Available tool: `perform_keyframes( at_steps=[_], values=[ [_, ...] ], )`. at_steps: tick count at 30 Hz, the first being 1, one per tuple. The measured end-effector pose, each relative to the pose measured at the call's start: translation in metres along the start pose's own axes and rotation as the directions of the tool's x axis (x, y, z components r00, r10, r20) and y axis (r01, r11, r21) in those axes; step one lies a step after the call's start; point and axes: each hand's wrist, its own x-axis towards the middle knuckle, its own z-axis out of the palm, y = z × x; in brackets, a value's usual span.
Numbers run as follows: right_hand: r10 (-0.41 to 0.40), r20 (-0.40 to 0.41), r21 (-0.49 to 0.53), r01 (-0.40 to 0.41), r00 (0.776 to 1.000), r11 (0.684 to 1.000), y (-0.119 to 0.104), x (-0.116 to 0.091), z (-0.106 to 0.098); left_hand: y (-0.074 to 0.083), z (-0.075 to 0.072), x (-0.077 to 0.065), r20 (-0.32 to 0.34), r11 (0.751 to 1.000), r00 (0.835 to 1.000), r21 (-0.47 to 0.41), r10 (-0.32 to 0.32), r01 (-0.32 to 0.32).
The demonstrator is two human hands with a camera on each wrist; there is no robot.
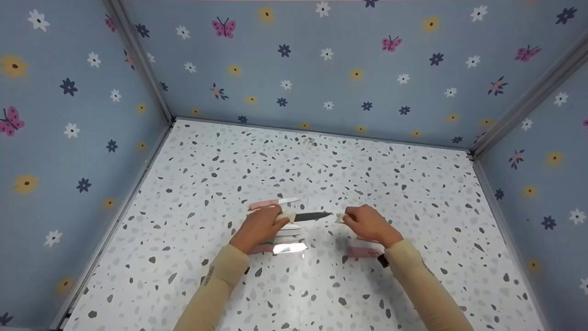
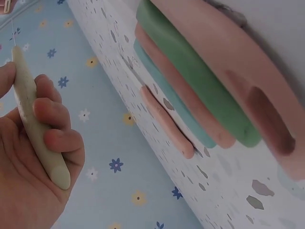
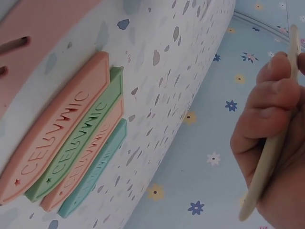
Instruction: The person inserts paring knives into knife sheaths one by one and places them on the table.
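Observation:
My left hand [image 1: 259, 225] grips a knife by its cream handle [image 2: 35, 119]. The knife's dark blade [image 1: 313, 216] is bare and points right, toward my other hand. A cream blade cover [image 3: 271, 162] is held in my right hand [image 1: 367, 223], its tip end showing a short way from the knife point. Under my left hand lie other knives with pink, green [image 2: 200, 71] and teal handles, their pale blades pointing right. Beyond that hand is a pink-handled knife [image 1: 264, 204].
Below my right hand, pink, green [image 3: 78, 138] and teal blade covers marked CERAMIC lie side by side. A larger pink slotted piece [image 1: 363, 252] is nearer me. The speckled white tabletop [image 1: 229, 156] is bounded by blue flowered panels [image 1: 312, 87].

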Motion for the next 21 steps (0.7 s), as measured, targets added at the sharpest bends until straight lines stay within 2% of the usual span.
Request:
perform_keyframes(
  at_steps=[7,21],
  values=[
    [-0.037,0.002,0.0,0.037,0.999,0.999,-0.003,0.001,0.0,0.006,0.001,-0.002,-0.003,0.999,1.0,-0.03,0.031,-0.031],
    [-0.049,-0.003,-0.002,0.049,0.999,0.999,-0.006,0.001,-0.002,0.012,-0.003,-0.002,-0.011,0.998,0.998,0.002,0.068,-0.068]
  ],
)
